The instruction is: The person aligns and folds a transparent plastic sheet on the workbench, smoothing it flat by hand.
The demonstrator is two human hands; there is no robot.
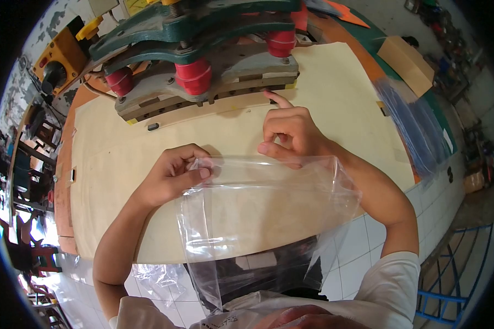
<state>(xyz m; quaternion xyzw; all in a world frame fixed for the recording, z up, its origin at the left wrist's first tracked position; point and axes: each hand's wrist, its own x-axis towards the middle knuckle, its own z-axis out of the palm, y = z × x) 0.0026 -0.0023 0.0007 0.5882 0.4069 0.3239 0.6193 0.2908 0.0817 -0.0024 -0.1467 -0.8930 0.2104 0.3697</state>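
Observation:
A clear plastic bag hangs across the front of the table, over my lap. Thumb and fingers of my left hand pinch its upper left corner. Over the bag's upper right edge is my right hand, index finger stretched toward the machine, the others loosely curled and the thumb apart. No object shows in its fingers; the film overlaps the lower side of this hand. Just beyond stands a green press-like machine with red sleeves and a long metal bar low over the table.
Pale sheeting covers the wooden table. A small dark block lies before the bar. At left is a yellow control box with a black knob. Stacked clear bags and a cardboard box lie right. Crumpled plastic is below.

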